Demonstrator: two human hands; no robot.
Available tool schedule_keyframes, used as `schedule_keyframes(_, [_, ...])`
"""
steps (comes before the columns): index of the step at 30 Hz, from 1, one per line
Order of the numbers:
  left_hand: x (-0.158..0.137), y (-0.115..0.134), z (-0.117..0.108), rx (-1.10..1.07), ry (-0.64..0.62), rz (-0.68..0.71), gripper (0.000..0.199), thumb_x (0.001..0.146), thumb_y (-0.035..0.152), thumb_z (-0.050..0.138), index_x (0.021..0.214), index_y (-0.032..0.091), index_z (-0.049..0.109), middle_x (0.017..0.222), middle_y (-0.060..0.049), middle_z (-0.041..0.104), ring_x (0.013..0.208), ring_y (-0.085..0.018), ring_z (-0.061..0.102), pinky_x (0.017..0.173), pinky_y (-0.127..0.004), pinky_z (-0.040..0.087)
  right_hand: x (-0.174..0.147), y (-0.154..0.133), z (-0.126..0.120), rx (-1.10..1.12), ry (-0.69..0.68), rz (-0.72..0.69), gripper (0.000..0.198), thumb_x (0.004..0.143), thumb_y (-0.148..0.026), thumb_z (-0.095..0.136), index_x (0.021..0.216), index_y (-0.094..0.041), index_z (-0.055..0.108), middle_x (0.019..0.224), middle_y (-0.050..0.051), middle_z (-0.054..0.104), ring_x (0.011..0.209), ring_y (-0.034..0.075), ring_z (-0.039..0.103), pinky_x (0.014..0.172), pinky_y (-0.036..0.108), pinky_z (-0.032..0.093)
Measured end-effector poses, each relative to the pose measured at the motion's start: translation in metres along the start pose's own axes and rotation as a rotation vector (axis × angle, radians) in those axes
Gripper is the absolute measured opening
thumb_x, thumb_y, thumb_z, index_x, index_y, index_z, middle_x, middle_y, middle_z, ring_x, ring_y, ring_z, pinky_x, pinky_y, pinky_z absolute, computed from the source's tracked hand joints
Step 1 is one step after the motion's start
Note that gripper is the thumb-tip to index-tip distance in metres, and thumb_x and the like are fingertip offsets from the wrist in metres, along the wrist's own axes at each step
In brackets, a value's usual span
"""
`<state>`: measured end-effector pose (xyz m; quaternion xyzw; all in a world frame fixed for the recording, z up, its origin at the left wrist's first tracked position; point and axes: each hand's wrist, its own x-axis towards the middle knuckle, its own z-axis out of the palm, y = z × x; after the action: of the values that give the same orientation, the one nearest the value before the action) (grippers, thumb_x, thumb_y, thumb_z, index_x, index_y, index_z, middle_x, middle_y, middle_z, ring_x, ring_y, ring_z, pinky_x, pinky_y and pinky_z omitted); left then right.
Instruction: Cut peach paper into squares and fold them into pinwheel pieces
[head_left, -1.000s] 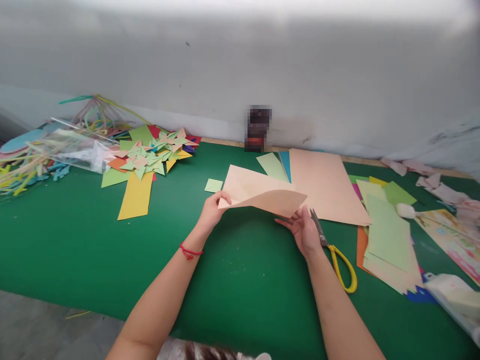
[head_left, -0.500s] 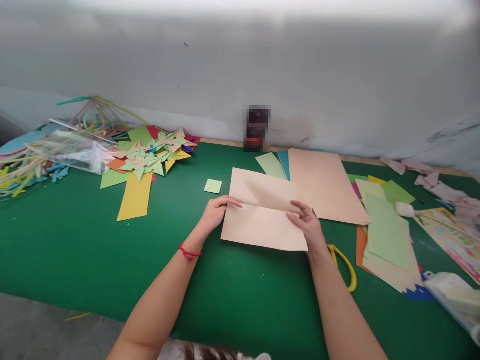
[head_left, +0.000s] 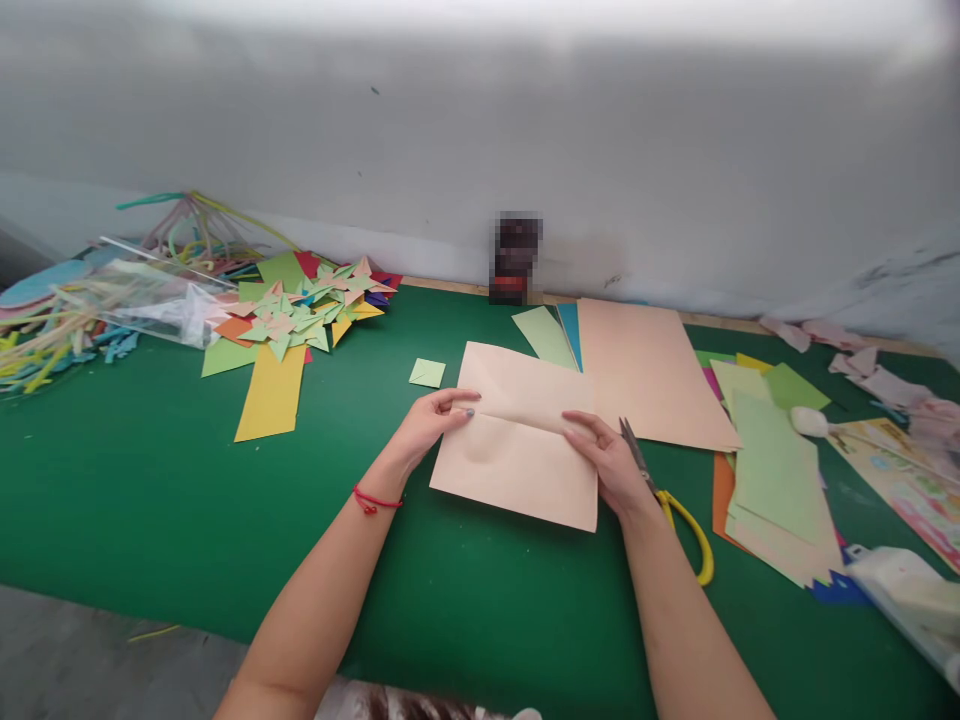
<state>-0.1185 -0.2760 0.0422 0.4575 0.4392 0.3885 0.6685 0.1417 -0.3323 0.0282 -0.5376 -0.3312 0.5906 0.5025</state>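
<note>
A pale pink sheet of paper (head_left: 517, 455) with a crease across its middle is spread between my hands over the green table (head_left: 330, 520). My left hand (head_left: 429, 425) grips its left edge near the crease, fingers and thumb closed on it. At the right edge my right hand (head_left: 606, 450) pinches the same sheet between thumb and fingers. A small folded light-green paper square (head_left: 427, 373) lies just beyond my left hand. Scissors with yellow handles (head_left: 686, 530) rest beside my right wrist, their dark blades partly showing.
Folded paper stars (head_left: 300, 315) are heaped at the back left over coloured sheets, near a yellow strip (head_left: 270, 395) and a pile of pipe cleaners (head_left: 52, 330). A large pink sheet (head_left: 649, 370) and green paper strips (head_left: 776, 460) lie to the right. A wall stands behind.
The pink sheet has opened flatter, and its near edge has come lower and slightly left. My right hand has shifted a little left and down along with it.
</note>
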Motion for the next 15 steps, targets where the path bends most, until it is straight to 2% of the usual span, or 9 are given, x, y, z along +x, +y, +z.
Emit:
schedule_keyframes(4, [0.0015, -0.0011, -0.0020, -0.138, 0.047, -0.052, 0.036, 0.069, 0.027, 0.065, 0.104, 0.019, 0.063, 0.070, -0.003, 0.064, 0.057, -0.012, 0.057, 0.054, -0.022, 0.045, -0.0002, 0.0020, 0.0021, -0.009, -0.023, 0.004, 0.037, 0.066, -0.033, 0.072, 0.100, -0.024, 0.062, 0.087, 0.002, 0.069, 0.070, 0.019, 0.064, 0.059, 0.029, 0.052])
schedule_keyframes(8, [0.0053, -0.0035, -0.0040, -0.161, 0.134, -0.031, 0.033, 0.072, 0.026, 0.062, 0.105, 0.020, 0.062, 0.056, 0.002, 0.058, 0.045, -0.008, 0.049, 0.045, -0.019, 0.040, 0.0012, 0.0037, 0.0020, 0.005, -0.012, -0.010, 0.035, 0.066, -0.033, 0.072, 0.099, -0.024, 0.062, 0.085, 0.002, 0.069, 0.069, 0.018, 0.064, 0.059, 0.029, 0.053])
schedule_keyframes(10, [0.0074, -0.0043, -0.0052, -0.177, 0.174, -0.003, 0.034, 0.073, 0.024, 0.060, 0.107, 0.020, 0.060, 0.062, 0.001, 0.061, 0.047, -0.008, 0.051, 0.049, -0.020, 0.043, 0.0015, 0.0030, 0.0017, -0.003, 0.002, -0.031, 0.037, 0.067, -0.033, 0.071, 0.101, -0.025, 0.062, 0.090, 0.003, 0.068, 0.072, 0.019, 0.065, 0.061, 0.031, 0.054])
schedule_keyframes(12, [0.0082, -0.0035, -0.0062, -0.203, 0.190, 0.005, 0.036, 0.075, 0.027, 0.058, 0.111, 0.020, 0.056, 0.078, -0.002, 0.066, 0.057, -0.010, 0.058, 0.058, -0.022, 0.047, 0.0010, 0.0012, 0.0021, -0.009, 0.008, -0.061, 0.042, 0.068, -0.033, 0.070, 0.108, -0.028, 0.059, 0.103, 0.003, 0.066, 0.079, 0.020, 0.065, 0.066, 0.032, 0.056])
schedule_keyframes(15, [0.0060, -0.0002, -0.0069, -0.169, 0.134, -0.058, 0.041, 0.078, 0.041, 0.055, 0.113, 0.019, 0.055, 0.088, -0.007, 0.068, 0.068, -0.015, 0.064, 0.060, -0.025, 0.049, -0.0010, -0.0021, 0.0042, -0.028, -0.011, -0.080, 0.053, 0.070, -0.033, 0.067, 0.121, -0.032, 0.050, 0.116, 0.002, 0.060, 0.093, 0.022, 0.063, 0.073, 0.035, 0.056])
